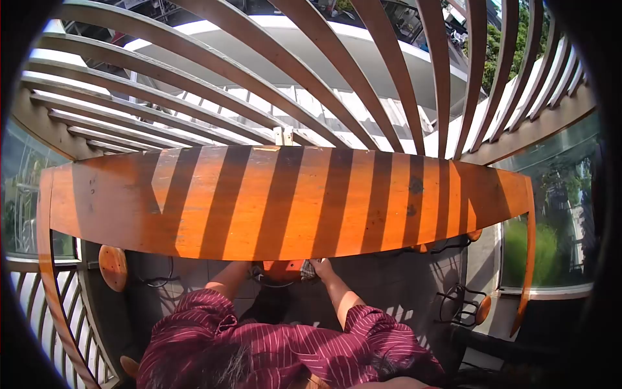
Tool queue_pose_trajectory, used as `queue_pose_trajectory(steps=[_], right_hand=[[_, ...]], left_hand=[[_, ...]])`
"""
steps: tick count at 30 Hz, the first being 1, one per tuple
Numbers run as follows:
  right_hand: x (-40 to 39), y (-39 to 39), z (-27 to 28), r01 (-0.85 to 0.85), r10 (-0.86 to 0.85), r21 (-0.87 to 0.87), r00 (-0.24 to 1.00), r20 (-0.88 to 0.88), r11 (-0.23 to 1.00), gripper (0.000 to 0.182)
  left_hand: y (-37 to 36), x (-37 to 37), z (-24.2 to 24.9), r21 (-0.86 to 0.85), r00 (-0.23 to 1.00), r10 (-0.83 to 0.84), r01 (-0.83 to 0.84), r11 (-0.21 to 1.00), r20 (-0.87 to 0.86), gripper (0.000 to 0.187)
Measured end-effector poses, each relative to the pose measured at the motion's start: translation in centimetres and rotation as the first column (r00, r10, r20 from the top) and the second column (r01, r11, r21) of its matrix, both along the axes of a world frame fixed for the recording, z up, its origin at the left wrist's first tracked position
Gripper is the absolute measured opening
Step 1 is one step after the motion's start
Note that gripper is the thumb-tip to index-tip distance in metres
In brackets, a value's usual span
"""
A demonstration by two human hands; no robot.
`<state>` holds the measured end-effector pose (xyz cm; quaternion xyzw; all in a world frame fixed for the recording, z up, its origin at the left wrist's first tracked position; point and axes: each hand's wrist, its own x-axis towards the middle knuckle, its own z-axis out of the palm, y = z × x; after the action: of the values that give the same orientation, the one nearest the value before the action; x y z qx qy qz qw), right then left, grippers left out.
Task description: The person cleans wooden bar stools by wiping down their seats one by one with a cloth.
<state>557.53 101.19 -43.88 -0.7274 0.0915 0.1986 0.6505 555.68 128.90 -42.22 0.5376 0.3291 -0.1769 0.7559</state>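
Just under the near edge of a long orange wooden table (298, 201), my right hand (321, 266) holds a crumpled grey cloth (308, 271) against the right side of a wooden stool seat (278, 272). My left hand (243, 264) is at the stool's left side. The tabletop edge and the stool hide its fingers, so its grip does not show. The table's orange surface is scuffed and crossed by dark shadow stripes.
Other round-seated stools stand at the left (113, 268) and the right (483, 310), with dark metal frames. Slatted railing (311, 117) rises behind the table. Table legs (45, 223) stand at both ends, near glass panels (551, 220).
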Motion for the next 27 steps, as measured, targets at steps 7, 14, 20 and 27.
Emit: queue_pose_trajectory(steps=[7,14,20,27], right_hand=[[1.0,0.9,-2.8,-0.041,0.070,-0.365,0.995,0.068,0.930,0.035],[0.1,-0.3,-6.3,0.078,-0.143,-0.401,0.981,-0.133,0.913,0.034],[-2.1,-0.9,-6.4,0.176,-0.295,-0.428,0.928,-0.229,0.886,0.033],[-5.9,4.0,11.5,0.375,0.248,0.582,0.644,-0.723,0.721,0.028]], left_hand=[[-1.0,-1.5,-3.8,0.169,0.979,-0.178,0.193,0.967,-0.103,0.053],[-1.2,-4.0,-5.0,0.328,0.920,-0.327,0.384,0.863,-0.216,0.054],[-0.9,-4.5,-2.4,0.479,0.873,-0.407,0.487,0.730,-0.269,0.055],[-1.0,-7.2,6.4,0.014,0.789,-0.528,0.560,0.829,-0.314,0.065]])
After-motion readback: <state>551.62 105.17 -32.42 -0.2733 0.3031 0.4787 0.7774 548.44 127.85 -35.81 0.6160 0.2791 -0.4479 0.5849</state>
